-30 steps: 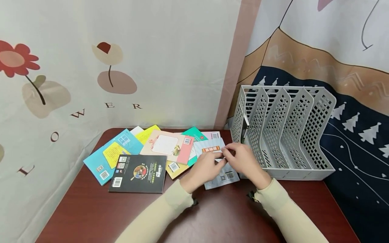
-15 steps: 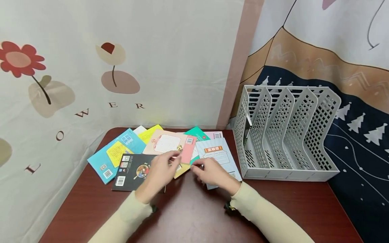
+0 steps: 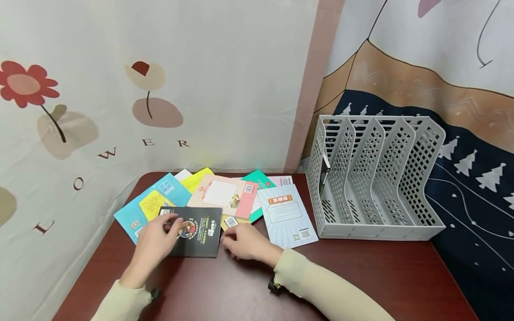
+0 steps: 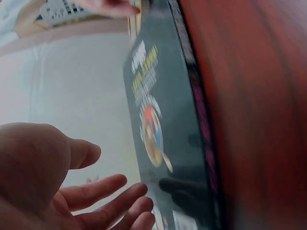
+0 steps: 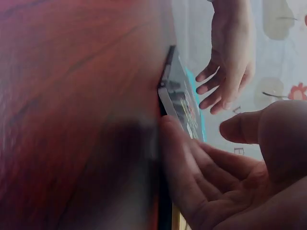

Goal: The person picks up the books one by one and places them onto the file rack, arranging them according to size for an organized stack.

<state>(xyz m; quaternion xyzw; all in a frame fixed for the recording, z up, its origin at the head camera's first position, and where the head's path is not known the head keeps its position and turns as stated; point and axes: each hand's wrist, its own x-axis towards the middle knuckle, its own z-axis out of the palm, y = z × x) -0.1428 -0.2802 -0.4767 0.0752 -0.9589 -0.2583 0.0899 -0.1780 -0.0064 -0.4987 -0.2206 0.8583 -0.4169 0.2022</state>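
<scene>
A black book [image 3: 205, 234] with a round picture and a barcode lies at the front of a spread of books. My left hand [image 3: 154, 240] is over its left end; in the left wrist view the relaxed fingers [image 4: 108, 194] are above the cover [image 4: 165, 76], thumb apart. My right hand [image 3: 248, 243] is at its right edge on the table, and the right wrist view has the fingertips right beside the book's edge [image 5: 168, 103], thumb raised away from them. Neither hand grips anything.
Behind lie a blue book [image 3: 172, 189], a pink book [image 3: 245, 205], a green book [image 3: 257, 178] and a yellow one [image 3: 198, 178]. A pale blue book [image 3: 287, 218] lies right of them. A grey file rack [image 3: 377, 229] stands at right, a dark book [image 3: 324, 174] in its left slot.
Both hands have moved left, from the pale blue book to the black book. The left hand is now over its left end and the right hand at its right edge. The books stay in place.
</scene>
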